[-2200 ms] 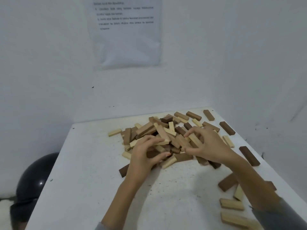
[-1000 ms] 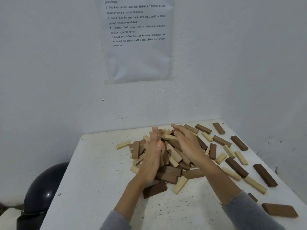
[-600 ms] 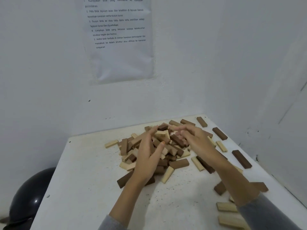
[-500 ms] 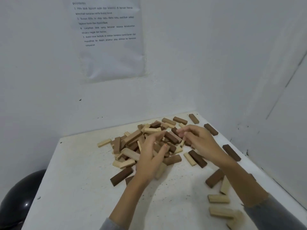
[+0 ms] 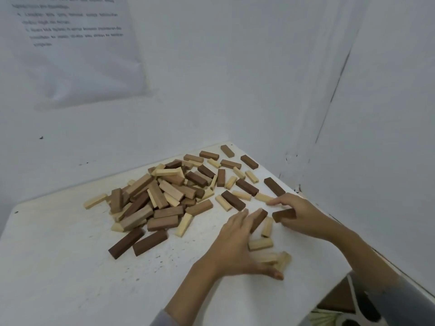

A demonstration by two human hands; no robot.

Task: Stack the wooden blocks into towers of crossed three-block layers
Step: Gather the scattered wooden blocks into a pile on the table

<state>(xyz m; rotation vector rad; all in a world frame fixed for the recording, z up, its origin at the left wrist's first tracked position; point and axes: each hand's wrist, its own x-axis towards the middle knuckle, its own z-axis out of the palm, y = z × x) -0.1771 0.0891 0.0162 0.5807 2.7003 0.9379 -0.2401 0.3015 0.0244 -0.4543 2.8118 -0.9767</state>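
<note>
Wall sheet [image 5: 75, 50]: print blurred, unreadable. Pale blocks [image 5: 280, 258] by left hand [image 5: 237, 245] smeared, edges unclear. Right of pile [image 5: 160, 198] on surface [image 5: 58, 267]: left fingers [image 5: 237, 220] spread, tips on dark block [image 5: 261, 220]; right hand [image 5: 301, 214] pinches brown block [image 5: 283, 215].

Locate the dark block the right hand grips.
Head view, right side: the dark block is near the table's right edge, just right of the left hand's fingers.
</note>
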